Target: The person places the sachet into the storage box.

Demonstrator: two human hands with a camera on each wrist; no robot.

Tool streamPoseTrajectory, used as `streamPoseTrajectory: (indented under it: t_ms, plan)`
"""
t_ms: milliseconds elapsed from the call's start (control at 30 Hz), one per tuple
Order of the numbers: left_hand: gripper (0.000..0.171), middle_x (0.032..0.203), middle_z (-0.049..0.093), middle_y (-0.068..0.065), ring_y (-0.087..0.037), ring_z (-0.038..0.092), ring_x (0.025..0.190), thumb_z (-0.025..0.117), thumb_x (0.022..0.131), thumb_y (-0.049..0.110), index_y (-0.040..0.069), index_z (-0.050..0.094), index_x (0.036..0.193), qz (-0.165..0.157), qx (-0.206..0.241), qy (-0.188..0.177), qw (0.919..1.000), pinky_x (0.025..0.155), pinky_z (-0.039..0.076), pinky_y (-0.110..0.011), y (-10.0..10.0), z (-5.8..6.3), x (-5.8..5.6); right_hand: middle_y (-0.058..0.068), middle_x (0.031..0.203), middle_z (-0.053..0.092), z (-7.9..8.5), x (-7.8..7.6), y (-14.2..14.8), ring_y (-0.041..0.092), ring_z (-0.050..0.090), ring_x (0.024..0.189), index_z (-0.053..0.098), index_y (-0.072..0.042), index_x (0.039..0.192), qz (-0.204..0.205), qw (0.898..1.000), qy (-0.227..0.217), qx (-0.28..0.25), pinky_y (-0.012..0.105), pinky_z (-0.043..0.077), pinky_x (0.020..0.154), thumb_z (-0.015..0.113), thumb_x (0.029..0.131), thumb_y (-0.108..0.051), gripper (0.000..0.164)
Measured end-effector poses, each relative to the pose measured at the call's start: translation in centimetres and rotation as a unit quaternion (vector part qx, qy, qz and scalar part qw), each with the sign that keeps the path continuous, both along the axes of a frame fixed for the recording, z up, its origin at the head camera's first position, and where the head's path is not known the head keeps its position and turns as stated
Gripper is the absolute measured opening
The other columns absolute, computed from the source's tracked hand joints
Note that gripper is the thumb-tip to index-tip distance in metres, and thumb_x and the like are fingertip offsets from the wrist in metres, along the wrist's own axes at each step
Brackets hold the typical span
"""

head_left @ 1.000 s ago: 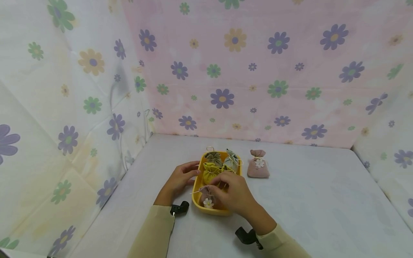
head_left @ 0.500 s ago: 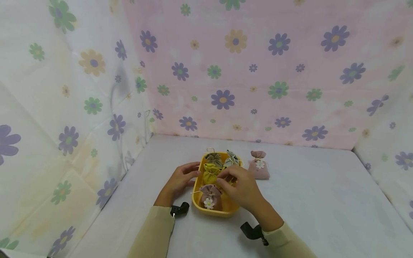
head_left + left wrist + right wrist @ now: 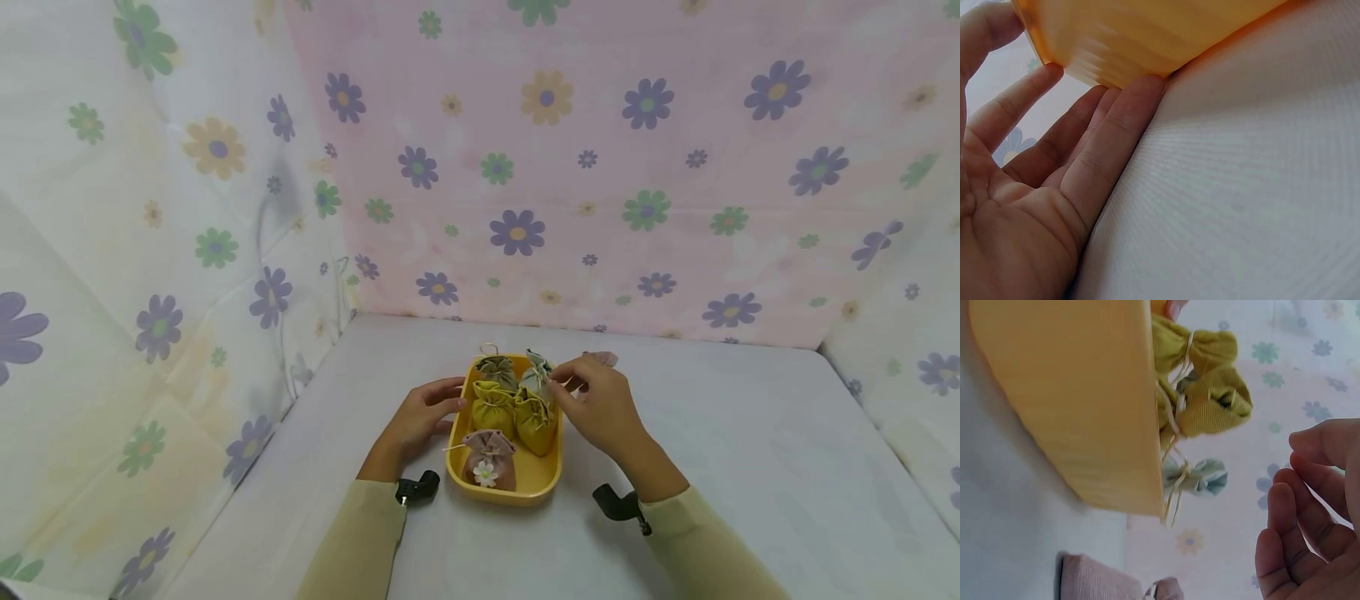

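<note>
My left hand (image 3: 411, 423) rests against the left wall of a yellow plastic basket (image 3: 501, 497); in the left wrist view, its extended fingers (image 3: 1113, 134) touch the basket's underside edge and wall. Inside the basket stand two mustard drawstring pouches (image 3: 492, 410), a grey-green pouch (image 3: 498, 372), a pale blue-grey pouch (image 3: 536, 377) and a dusty-pink pouch (image 3: 489, 456) with a white flower. Over the right rim hovers my right hand (image 3: 604, 410), fingers loosely bent and nothing between them. It mostly hides another pink pouch (image 3: 1099, 582), which lies on the table right of the basket.
The white-covered table (image 3: 750, 467) stretches out on both sides of the basket. Flower-printed cloth (image 3: 585, 200) closes off the back and sides. A black wrist camera (image 3: 617, 502) sits at each sleeve cuff.
My right hand has left the pink pouch in the basket and moved right and up, past the mustard pouches, to over the right rim. My left hand has stayed put.
</note>
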State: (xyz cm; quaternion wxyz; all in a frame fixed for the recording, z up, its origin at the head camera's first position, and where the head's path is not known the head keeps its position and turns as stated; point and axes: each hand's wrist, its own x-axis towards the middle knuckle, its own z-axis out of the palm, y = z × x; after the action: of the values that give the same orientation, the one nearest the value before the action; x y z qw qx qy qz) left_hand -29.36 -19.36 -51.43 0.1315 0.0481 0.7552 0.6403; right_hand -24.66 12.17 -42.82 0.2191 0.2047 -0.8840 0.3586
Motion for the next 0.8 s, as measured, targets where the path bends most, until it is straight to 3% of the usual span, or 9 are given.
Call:
streamPoseTrajectory:
  t_ms: [500, 800]
  plan:
    - [0.059, 0.146, 0.061, -0.002, -0.025, 0.062, 0.131, 0.080, 0.088, 0.048, 0.031, 0.063, 0.141, -0.008, 0.003, -0.002, 1.0000, 0.096, 0.061, -0.040, 0.3, -0.2, -0.1, 0.011, 0.105, 0.069, -0.4, -3.2, 3.4, 0.030, 0.071, 0.094, 0.073, -0.007, 0.108, -0.059, 0.997, -0.026, -0.037, 0.051, 0.062, 0.085, 0.076, 0.093, -0.017, 0.018]
    - [0.056, 0.145, 0.061, -0.001, -0.024, 0.062, 0.131, 0.080, 0.088, 0.049, 0.033, 0.064, 0.139, -0.002, 0.004, -0.008, 1.0000, 0.094, 0.062, -0.039, -0.1, -0.2, -0.1, 0.018, 0.142, 0.053, -1.3, -5.7, 4.9, 0.039, 0.055, 0.125, 0.066, -0.010, 0.129, -0.115, 0.984, -0.122, -0.052, 0.061, 0.048, 0.103, 0.075, 0.094, -0.030, 0.041]
